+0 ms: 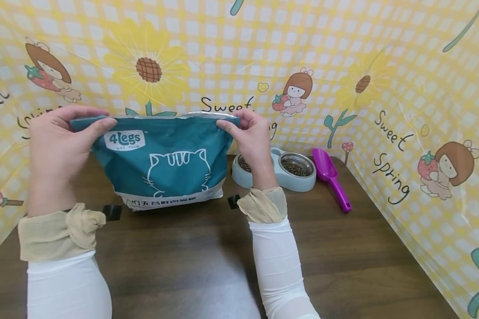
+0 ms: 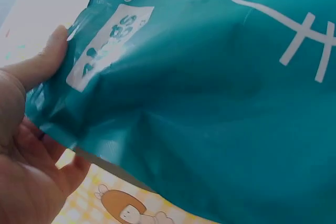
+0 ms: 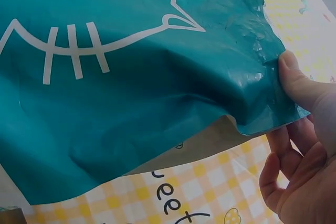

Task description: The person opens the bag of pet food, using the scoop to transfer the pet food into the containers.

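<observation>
A teal pet food bag [image 1: 175,155] with a white cat outline and a "4Legs" label stands in front of me, its white base near the tabletop. My left hand [image 1: 60,155] pinches the bag's top left corner, thumb in front and fingers behind. At the opposite top corner, my right hand [image 1: 253,141] pinches the bag the same way. The top edge stretches nearly straight between both hands. In the left wrist view, the left thumb [image 2: 52,51] presses beside the label. The right wrist view has the right thumb [image 3: 296,74] on the bag's creased corner.
Behind my right wrist stands a pale blue double bowl [image 1: 303,184] with metal inserts holding brown kibble. A purple scoop [image 1: 331,177] lies to its right on the dark wooden table [image 1: 175,266]. Yellow checked cloth [image 1: 231,53] walls the back and sides.
</observation>
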Demonstrator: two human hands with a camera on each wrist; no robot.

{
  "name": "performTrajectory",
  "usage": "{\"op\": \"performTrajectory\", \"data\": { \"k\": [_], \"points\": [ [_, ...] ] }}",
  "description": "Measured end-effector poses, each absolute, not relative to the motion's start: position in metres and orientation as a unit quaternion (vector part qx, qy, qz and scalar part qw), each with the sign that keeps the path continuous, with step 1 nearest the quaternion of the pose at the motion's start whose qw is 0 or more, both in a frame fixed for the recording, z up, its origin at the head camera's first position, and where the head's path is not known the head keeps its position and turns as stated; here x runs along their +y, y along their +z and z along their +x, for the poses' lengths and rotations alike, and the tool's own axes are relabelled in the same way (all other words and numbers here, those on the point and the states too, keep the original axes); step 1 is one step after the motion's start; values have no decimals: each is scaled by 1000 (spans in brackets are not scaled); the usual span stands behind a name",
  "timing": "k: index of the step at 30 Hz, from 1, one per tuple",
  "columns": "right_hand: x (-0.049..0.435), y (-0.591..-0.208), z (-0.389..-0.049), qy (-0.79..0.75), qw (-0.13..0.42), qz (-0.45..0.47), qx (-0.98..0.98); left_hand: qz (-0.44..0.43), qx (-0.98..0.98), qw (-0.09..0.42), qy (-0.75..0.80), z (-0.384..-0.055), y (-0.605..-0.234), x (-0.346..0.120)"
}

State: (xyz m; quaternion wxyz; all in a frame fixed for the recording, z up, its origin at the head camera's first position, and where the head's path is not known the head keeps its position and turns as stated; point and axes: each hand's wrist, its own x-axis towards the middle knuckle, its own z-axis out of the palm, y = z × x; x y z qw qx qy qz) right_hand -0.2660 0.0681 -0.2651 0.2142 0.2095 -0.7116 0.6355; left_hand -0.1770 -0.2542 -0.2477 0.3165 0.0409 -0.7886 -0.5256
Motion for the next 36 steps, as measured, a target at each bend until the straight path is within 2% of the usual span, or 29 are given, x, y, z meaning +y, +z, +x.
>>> {"op": "performTrajectory", "data": {
  "k": [4,12,19,22,28,36],
  "points": [
    [68,-265,-267,639,211,206,-710,18,-749,282,-599,-178,-251,-262],
    [68,-268,-271,662,217,198,-690,18,-630,314,-710,-187,-254,-258],
    [70,-270,-278,704,157,178,-669,-31,-612,266,-744,-190,-263,-270],
    [70,-270,-280,714,142,179,-661,-35,-594,290,-750,-191,-265,-273],
    [69,-272,-283,727,148,180,-647,-17,-528,351,-773,-203,-264,-259],
    [65,-272,-282,737,160,169,-634,3,-499,345,-795,-202,-261,-254]
  ]
}}
